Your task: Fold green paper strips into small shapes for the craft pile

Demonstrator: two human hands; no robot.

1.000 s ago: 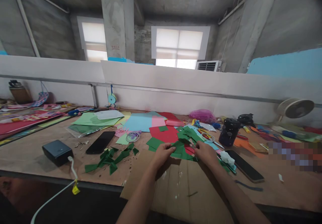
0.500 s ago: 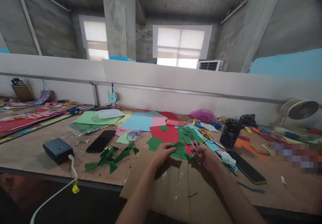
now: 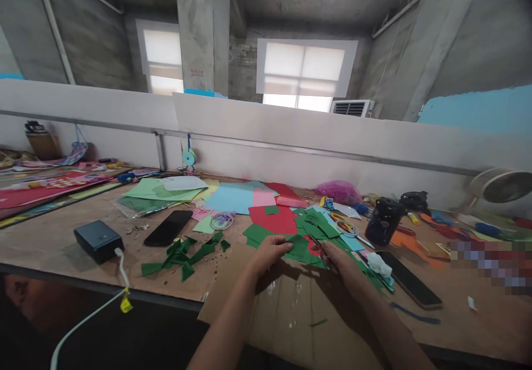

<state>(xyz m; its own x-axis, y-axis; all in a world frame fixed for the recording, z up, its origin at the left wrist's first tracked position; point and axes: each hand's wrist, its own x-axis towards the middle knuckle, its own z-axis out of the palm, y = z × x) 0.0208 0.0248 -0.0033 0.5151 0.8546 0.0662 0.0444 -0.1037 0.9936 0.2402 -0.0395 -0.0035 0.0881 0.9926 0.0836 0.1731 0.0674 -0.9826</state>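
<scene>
My left hand (image 3: 270,255) is closed, its thumb and fingers pinching the edge of a green sheet piece (image 3: 298,243); whether it is felt or paper I cannot tell. My right hand (image 3: 339,260) grips small scissors (image 3: 315,239), their thin blades pointing up and left, close to the green piece. The handles are mostly hidden by the fingers. Both hands are above a brown cardboard sheet (image 3: 286,320). More green sheets (image 3: 322,221) and a red sheet (image 3: 270,221) lie just beyond. Green offcuts (image 3: 178,253) are heaped to the left.
A black phone (image 3: 169,228) and a dark box with a cable (image 3: 98,240) stand left. To the right are a second phone (image 3: 409,279), a black bottle-like container (image 3: 384,220), crumpled white tissue (image 3: 379,265) and a fan (image 3: 501,186). The table's front edge (image 3: 103,282) runs along the near side.
The scissors have turned in my right hand, and their blades now show dark and narrow. My left hand keeps its pinch. The whole view has shifted slightly.
</scene>
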